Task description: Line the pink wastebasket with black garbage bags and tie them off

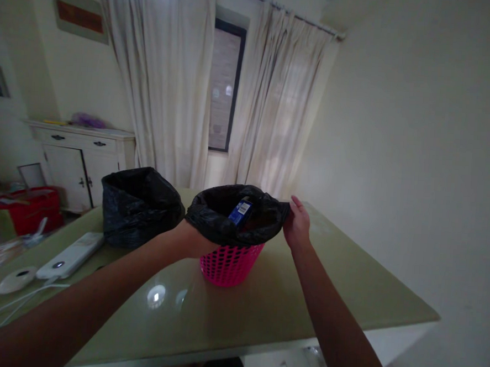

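Observation:
A pink perforated plastic basket (229, 265) stands on the table, lined with a black garbage bag (262, 234) whose top is folded out over the rim. Inside the bag's mouth sits a small blue box (240, 212) with a white label. My right hand (297, 222) pinches the bag's edge on the right and pulls it outward from the basket. On the left side, my left hand (195, 240) grips the bag's overhanging edge, its fingers partly hidden under the plastic and against the basket.
Left of the basket, a second open black bag (130, 221) stands on the green tabletop (274, 312). Nearer lie a white power bank (72, 255) with a cable and a white rounded device (17, 280). A wall (408, 160) borders the table's right side.

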The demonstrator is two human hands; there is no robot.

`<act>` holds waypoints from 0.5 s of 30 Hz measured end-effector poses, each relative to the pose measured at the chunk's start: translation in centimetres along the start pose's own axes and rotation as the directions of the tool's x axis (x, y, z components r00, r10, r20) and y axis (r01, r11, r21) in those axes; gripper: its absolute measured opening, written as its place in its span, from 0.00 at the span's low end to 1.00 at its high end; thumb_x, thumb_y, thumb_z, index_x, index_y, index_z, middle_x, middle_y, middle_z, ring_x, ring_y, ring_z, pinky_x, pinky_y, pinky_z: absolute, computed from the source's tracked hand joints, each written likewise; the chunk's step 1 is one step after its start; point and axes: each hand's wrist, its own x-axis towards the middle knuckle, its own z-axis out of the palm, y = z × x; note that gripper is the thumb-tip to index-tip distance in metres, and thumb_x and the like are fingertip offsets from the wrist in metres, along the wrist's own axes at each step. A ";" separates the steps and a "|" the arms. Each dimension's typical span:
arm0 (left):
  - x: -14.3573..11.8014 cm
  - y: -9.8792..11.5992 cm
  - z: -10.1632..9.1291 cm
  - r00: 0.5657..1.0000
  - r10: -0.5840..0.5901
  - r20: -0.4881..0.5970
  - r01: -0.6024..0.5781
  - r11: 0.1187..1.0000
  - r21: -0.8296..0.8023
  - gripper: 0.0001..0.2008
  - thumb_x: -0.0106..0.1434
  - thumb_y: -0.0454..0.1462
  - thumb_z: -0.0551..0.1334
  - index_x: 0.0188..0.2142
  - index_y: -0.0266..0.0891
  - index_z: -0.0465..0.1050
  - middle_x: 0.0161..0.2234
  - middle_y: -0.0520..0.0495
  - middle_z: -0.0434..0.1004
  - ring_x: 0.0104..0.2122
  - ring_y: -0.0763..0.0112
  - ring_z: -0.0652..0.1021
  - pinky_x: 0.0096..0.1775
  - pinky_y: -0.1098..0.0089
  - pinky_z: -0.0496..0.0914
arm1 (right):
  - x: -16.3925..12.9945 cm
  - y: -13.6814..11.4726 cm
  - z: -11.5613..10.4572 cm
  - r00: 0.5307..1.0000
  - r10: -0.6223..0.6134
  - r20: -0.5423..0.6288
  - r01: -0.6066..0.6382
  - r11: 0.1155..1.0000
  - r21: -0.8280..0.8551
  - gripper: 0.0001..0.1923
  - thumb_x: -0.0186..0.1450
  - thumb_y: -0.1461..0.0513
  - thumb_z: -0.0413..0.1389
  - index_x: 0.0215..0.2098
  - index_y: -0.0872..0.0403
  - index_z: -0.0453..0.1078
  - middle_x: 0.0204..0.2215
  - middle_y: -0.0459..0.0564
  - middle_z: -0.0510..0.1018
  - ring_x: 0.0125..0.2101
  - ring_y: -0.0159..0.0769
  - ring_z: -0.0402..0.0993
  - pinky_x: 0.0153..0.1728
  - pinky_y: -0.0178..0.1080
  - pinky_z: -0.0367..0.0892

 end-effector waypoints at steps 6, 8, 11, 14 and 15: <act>-0.2 0.4 0.5 0.998 0.016 0.069 -0.016 1.000 0.010 0.23 0.74 0.35 0.53 0.61 0.42 0.81 0.55 0.38 0.87 0.62 0.50 0.81 0.70 0.43 0.68 | 0.1 -4.0 5.1 0.926 -0.125 0.356 0.248 0.913 -0.324 0.22 0.57 0.57 0.67 0.49 0.53 0.80 0.28 0.42 0.79 0.27 0.30 0.72 0.29 0.34 0.67; -0.3 0.6 0.8 0.997 -0.022 0.070 0.022 1.000 0.002 0.23 0.74 0.37 0.55 0.62 0.43 0.79 0.56 0.39 0.86 0.63 0.49 0.80 0.70 0.43 0.68 | -0.1 -4.5 6.7 0.877 -0.081 0.474 0.288 0.878 -0.383 0.19 0.59 0.56 0.66 0.48 0.53 0.81 0.30 0.44 0.82 0.30 0.31 0.75 0.31 0.34 0.69; -0.3 0.8 1.0 0.993 -0.115 -0.003 0.114 0.993 -0.029 0.25 0.73 0.43 0.60 0.66 0.41 0.75 0.61 0.37 0.83 0.66 0.45 0.77 0.70 0.41 0.68 | -0.3 -4.7 8.9 0.866 0.001 0.501 0.238 0.879 -0.413 0.13 0.61 0.60 0.66 0.44 0.54 0.81 0.31 0.45 0.83 0.30 0.31 0.76 0.33 0.35 0.71; 0.2 0.9 1.1 0.987 -0.153 -0.047 0.150 0.987 -0.063 0.29 0.71 0.45 0.62 0.69 0.41 0.72 0.64 0.35 0.80 0.69 0.46 0.74 0.71 0.40 0.67 | -0.5 -4.2 10.6 0.898 0.114 0.425 0.096 0.892 -0.442 0.07 0.63 0.66 0.62 0.41 0.55 0.80 0.30 0.45 0.83 0.29 0.31 0.77 0.33 0.34 0.72; 0.4 0.8 1.1 0.989 -0.141 -0.034 0.139 0.989 -0.058 0.29 0.71 0.45 0.62 0.69 0.42 0.72 0.64 0.37 0.80 0.69 0.47 0.73 0.72 0.41 0.67 | -0.5 -3.8 11.0 0.906 0.157 0.394 0.041 0.892 -0.450 0.07 0.65 0.68 0.60 0.40 0.56 0.79 0.28 0.45 0.83 0.28 0.31 0.77 0.33 0.35 0.73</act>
